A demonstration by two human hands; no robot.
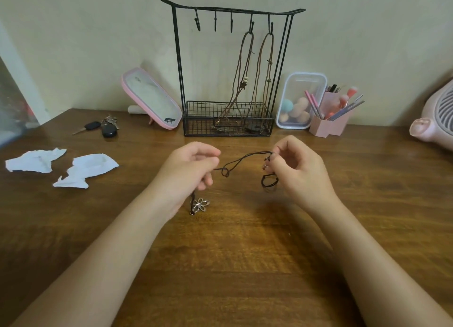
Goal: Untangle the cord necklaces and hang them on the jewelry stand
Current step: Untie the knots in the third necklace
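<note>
While left hand (190,167) and right hand (300,171) pinch cord necklace (245,157) | knot (225,172) midway

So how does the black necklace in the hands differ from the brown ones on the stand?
The black necklace is held between left hand and right hand; the brown ones hang from hooks on the stand. Black has a knot mid-cord; brown hang in loops. Black carries a flower pendant, brown small beads. All are cord.

Soft, even, slightly dim indoor light; shadows on the table (245,265) are faint. Wide-angle distortion bends the edges (far left is blurred); detail is slightly soft.
</note>
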